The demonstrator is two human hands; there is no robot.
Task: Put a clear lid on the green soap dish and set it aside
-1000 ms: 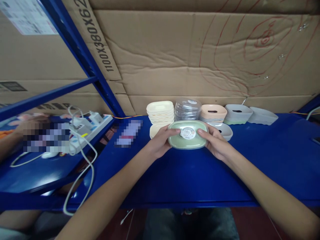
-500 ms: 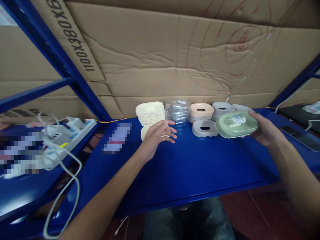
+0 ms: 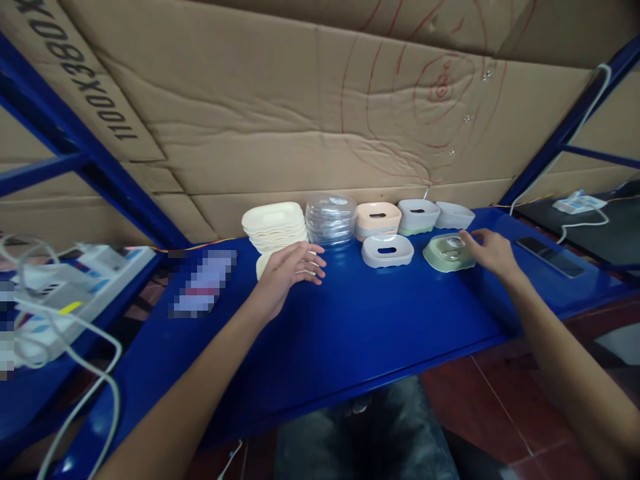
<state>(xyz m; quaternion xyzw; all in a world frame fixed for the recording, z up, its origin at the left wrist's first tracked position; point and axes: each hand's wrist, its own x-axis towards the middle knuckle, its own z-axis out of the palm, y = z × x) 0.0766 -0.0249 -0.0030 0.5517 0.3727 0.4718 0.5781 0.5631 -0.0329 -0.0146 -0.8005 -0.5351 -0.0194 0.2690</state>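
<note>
At the right of the blue tabletop, a green soap dish (image 3: 447, 259) with a clear lid and a round sticker sits upright. My right hand (image 3: 493, 252) is at its right end, thumb over the upper right corner and the other fingers curled, partly hidden. My left hand (image 3: 287, 275) hovers with fingers loosely extended, holding nothing. Behind it are a stack of cream oval trays (image 3: 275, 217) and another cream tray (image 3: 263, 265), partly covered by the hand. Clear plastic lids (image 3: 330, 223) are piled beside the stack. A grey slotted dish (image 3: 387, 252) stands left of the green one.
Along the cardboard wall (image 3: 240, 133) are a peach dish (image 3: 378, 213) on a grey one, a grey dish (image 3: 419, 212) on a green one, and another grey piece (image 3: 455, 215). A phone (image 3: 550, 257) lies at right. Power strips with cables (image 3: 85, 287) are at left.
My right hand has lowered the green soap dish from in the air onto the tabletop. My left hand keeps its pose beside the cream trays. The camera view has turned slightly right.
</note>
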